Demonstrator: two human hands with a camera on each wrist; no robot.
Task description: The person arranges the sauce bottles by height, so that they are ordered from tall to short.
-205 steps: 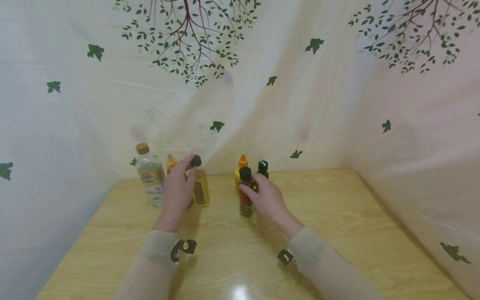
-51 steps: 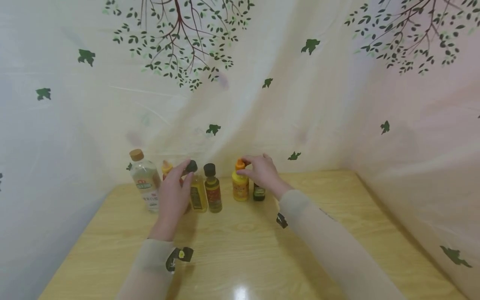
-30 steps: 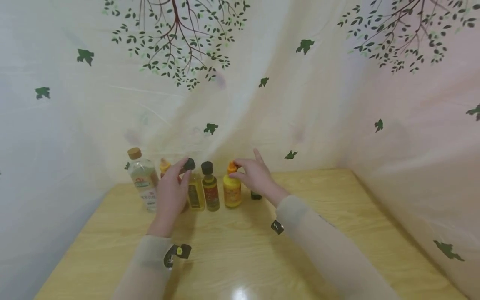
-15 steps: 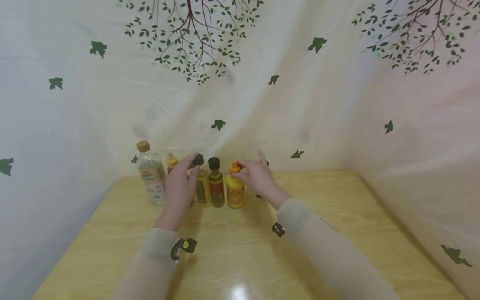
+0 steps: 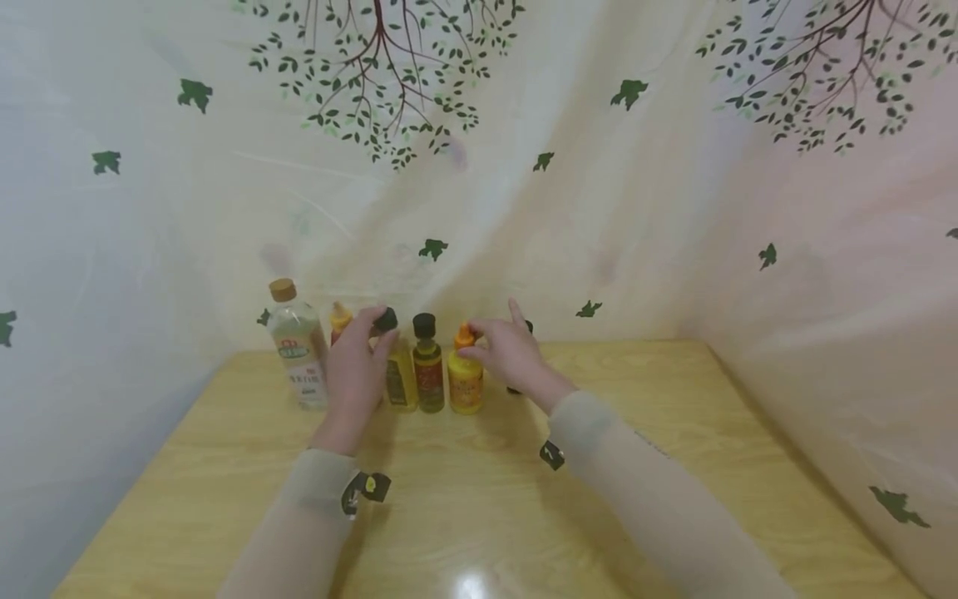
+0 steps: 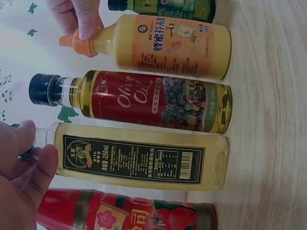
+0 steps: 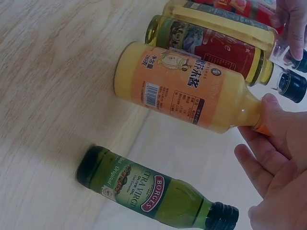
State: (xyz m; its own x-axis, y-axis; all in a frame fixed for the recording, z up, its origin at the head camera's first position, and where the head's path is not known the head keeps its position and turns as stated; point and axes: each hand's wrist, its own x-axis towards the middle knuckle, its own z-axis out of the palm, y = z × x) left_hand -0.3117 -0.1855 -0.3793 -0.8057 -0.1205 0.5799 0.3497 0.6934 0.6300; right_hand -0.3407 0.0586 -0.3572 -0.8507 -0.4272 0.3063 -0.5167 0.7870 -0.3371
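My left hand point(image 5: 355, 374) pinches the neck and dark cap of a flat bottle of pale yellow oil point(image 6: 139, 155). Beside that bottle stands a red-labelled olive oil bottle point(image 6: 153, 100) with a black cap. My right hand point(image 5: 516, 353) pinches the orange nozzle cap of a yellow honey mustard squeeze bottle point(image 7: 182, 88), which is upright at the right of the olive oil. A small green Borges olive oil bottle point(image 7: 148, 187) stands apart behind my right hand, mostly hidden in the head view. Partly covered by my left hand, a red ketchup-like bottle point(image 6: 129, 211) is farther left.
At the row's left end stands a tall clear bottle point(image 5: 299, 358) with a brown cap. All the bottles are near the back of the wooden table point(image 5: 449, 499). A light curtain point(image 5: 524, 216) printed with leaves hangs behind and at both sides.
My right hand has let go of the red-labelled olive oil bottle, now beside the yellow oil. It then took the mustard bottle by its cap and shifted it left, beside the olive oil.
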